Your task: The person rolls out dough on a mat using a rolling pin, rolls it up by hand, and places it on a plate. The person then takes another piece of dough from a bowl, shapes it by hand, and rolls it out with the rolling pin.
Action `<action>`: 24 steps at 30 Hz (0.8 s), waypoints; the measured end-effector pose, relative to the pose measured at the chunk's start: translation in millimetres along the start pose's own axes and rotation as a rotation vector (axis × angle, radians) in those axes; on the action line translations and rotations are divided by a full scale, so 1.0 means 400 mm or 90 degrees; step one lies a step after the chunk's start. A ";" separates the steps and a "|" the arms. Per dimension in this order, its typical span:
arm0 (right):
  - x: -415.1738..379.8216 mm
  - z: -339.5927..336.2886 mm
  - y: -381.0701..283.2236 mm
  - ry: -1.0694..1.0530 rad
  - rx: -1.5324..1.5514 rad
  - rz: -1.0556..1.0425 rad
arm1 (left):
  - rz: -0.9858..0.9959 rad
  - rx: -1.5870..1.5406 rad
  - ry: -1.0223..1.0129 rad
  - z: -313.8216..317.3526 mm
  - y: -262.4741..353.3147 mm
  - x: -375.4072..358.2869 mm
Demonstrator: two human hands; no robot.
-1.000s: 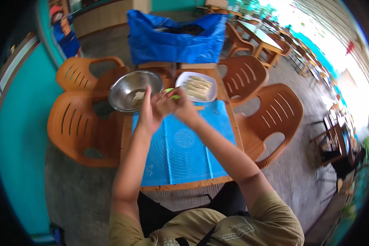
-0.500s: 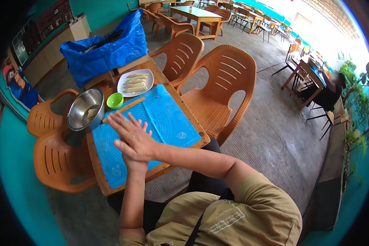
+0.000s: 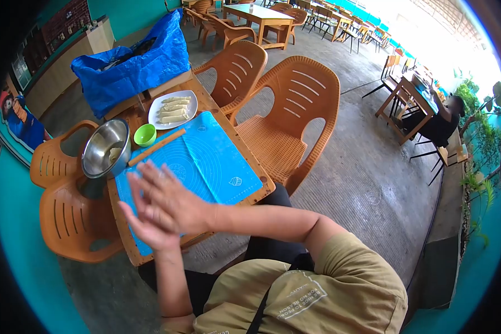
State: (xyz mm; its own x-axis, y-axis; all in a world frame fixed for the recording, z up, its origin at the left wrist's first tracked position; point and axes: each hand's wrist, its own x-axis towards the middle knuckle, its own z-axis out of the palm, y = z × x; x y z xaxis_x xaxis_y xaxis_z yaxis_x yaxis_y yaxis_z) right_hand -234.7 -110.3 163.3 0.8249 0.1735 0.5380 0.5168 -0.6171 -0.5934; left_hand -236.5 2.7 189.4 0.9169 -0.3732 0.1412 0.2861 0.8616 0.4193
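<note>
Over the near left part of the blue baking mat [image 3: 228, 158], my right hand [image 3: 181, 203] lies across my left hand [image 3: 150, 229], palm against palm. The fingers of both hands are stretched out. Anything between the palms is hidden. Just beyond the fingertips, a wooden rolling pin [image 3: 158, 147] rests on the mat's far edge. A steel mixing bowl [image 3: 92, 151], tilted in my view, has a pale lump of dough [image 3: 114, 155] in it. Beside it stands a small green bowl [image 3: 145, 135]. Several pale rolled pieces [image 3: 174, 110] lie side by side on a white plate [image 3: 157, 118].
A large blue tarpaulin bag [image 3: 133, 78] stands at the wooden table's [image 3: 266, 186] far end. Brown plastic chairs [image 3: 300, 111] flank the table on the right, and others [image 3: 75, 222] on the left. A person [image 3: 437, 119] sits at another table farther right.
My right hand has slid over my left, and the left palm now shows more, with its thumb apart. The whole view has shifted slightly, so the table sits farther left.
</note>
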 end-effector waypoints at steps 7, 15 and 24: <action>0.049 -0.051 -0.028 0.029 -0.019 -0.032 | 0.055 0.236 -0.076 -0.099 -0.094 -0.010; -0.012 -0.008 -0.066 -0.038 0.047 -0.075 | 0.067 0.157 -0.032 -0.085 -0.049 0.015; -0.028 0.015 -0.063 0.020 -0.040 -0.107 | 0.025 -0.106 0.009 -0.050 -0.081 0.004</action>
State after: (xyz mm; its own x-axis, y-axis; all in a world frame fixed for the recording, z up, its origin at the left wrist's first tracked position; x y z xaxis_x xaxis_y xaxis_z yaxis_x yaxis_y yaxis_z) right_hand -255.5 -92.1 168.9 0.7198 0.2558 0.6453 0.6311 -0.6282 -0.4550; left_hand -238.8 -18.9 158.0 0.9318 -0.3339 0.1424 0.2904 0.9211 0.2593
